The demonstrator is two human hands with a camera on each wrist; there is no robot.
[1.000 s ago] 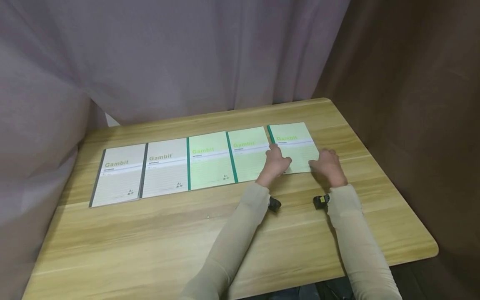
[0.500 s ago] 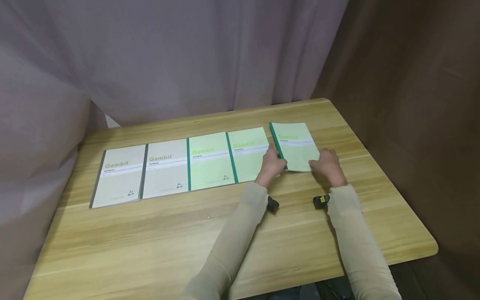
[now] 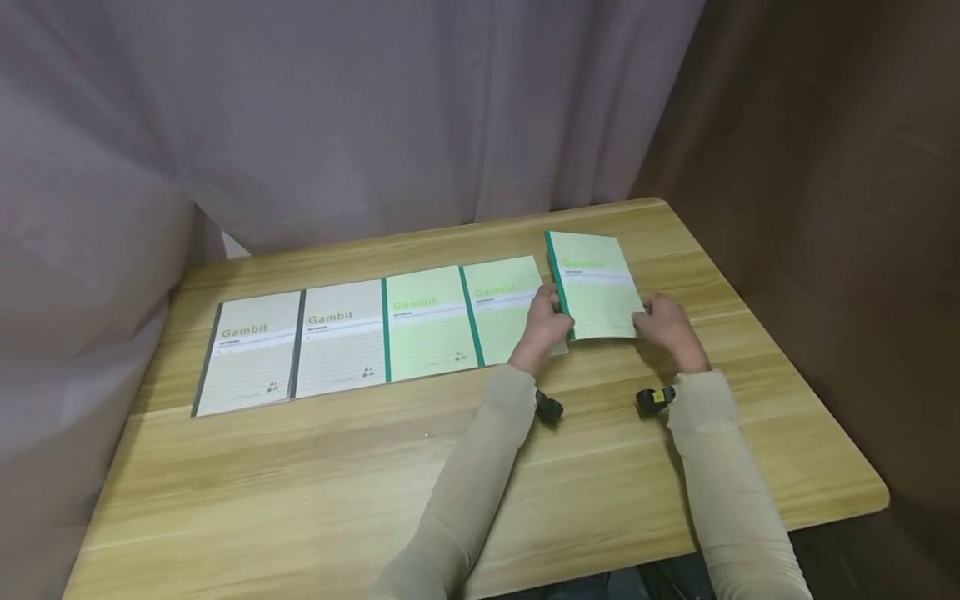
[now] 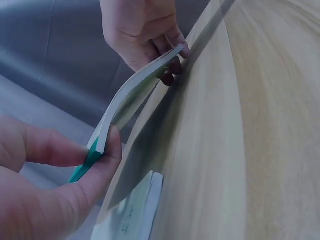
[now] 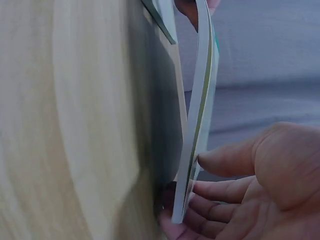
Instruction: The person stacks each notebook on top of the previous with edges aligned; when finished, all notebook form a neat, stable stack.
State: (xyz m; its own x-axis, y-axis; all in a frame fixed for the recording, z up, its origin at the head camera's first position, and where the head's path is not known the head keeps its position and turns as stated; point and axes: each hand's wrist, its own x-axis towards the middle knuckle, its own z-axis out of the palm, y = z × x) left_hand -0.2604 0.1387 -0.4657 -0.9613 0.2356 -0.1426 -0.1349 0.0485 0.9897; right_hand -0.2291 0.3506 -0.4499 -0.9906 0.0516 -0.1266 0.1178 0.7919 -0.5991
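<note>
Both hands hold a light green notebook with a dark green spine, raised off the table and slightly bent in the wrist views. The left hand pinches its spine edge near the lower corner; in the left wrist view, thumb and finger of the left hand press on the green spine. At the opposite edge the right hand grips the lower right corner, thumb on the cover and fingers of the right hand behind the notebook.
Left of the hands, a row of notebooks lies flat on the wooden table: two green ones and two grey-white ones. Curtains hang behind the table, and a brown one at its right.
The rightmost notebook has come up off the table, with the left hand now pinching its spine. It stands a little apart from the row, its top edge higher in the head view.
</note>
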